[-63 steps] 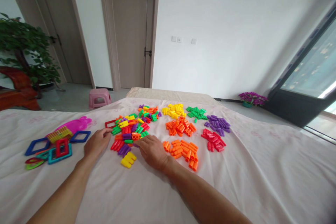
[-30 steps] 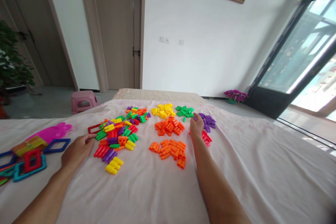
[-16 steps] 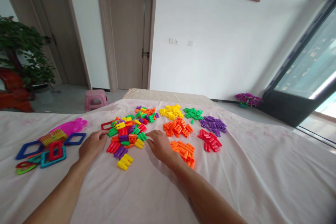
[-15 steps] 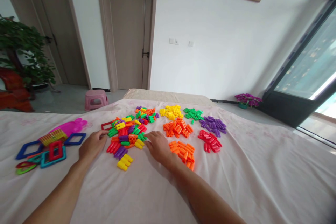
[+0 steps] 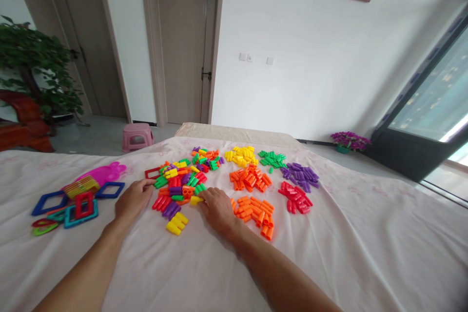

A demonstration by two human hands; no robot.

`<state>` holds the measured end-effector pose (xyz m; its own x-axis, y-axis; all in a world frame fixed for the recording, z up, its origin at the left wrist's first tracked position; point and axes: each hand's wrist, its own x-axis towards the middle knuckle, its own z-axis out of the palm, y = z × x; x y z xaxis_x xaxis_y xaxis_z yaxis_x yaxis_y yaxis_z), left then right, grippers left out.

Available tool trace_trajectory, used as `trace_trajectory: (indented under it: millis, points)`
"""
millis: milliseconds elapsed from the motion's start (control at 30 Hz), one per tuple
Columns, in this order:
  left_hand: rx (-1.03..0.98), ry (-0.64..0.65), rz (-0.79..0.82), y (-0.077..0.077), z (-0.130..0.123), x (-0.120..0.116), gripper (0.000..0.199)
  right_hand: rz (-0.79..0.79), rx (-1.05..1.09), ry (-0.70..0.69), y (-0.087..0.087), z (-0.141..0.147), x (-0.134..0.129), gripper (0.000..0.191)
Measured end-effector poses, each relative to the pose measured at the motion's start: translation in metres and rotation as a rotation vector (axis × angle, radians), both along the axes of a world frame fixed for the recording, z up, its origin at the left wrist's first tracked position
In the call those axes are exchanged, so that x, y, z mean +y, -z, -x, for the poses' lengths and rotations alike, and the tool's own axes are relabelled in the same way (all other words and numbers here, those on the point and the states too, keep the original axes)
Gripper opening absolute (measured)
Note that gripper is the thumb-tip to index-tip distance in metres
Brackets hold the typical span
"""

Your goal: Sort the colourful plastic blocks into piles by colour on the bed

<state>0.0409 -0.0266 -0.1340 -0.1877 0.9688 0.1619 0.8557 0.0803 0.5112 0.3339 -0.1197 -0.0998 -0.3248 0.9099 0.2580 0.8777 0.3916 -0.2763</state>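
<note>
A mixed pile of plastic tube-shaped building blocks (image 5: 175, 181) in red, green, yellow, purple and orange lies on the cloth between my hands. My left hand (image 5: 134, 200) rests at the pile's left side, fingertips near a red frame piece (image 5: 152, 173), and it appears to hold nothing. At the right edge of the pile my right hand (image 5: 218, 210) has its thumb and fingers closed on a yellow building block (image 5: 196, 200). Nearer to me lie purple blocks (image 5: 171, 210) and yellow blocks (image 5: 177, 224).
Sorted heaps of orange (image 5: 256, 210), red (image 5: 295, 197), purple (image 5: 300, 175), green (image 5: 272, 159) and yellow blocks (image 5: 241, 156) lie to the right. Blue frames (image 5: 49, 203), a teal frame (image 5: 81, 214) and a pink toy (image 5: 106, 173) lie left. A pink stool (image 5: 138, 137) stands beyond.
My right hand has shifted slightly left into the pile's edge and its fingers have closed on a yellow block. My left hand stays by the pile. The view has turned slightly left.
</note>
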Motion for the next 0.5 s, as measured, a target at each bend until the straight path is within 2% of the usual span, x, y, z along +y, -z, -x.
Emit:
trace_trajectory:
  millis: [267,400,500]
  points:
    - [-0.016,0.000,0.034,-0.002,-0.001,-0.001,0.046,-0.036,0.140,0.017,-0.016,-0.021,0.006,0.016]
    - [-0.013,0.002,0.040,-0.001,0.000,0.000,0.046,-0.025,0.288,0.176,-0.028,-0.050,0.018,0.015]
    - [-0.007,-0.004,0.047,-0.001,0.000,0.000,0.047,0.030,0.375,0.332,-0.030,-0.076,0.033,0.014]
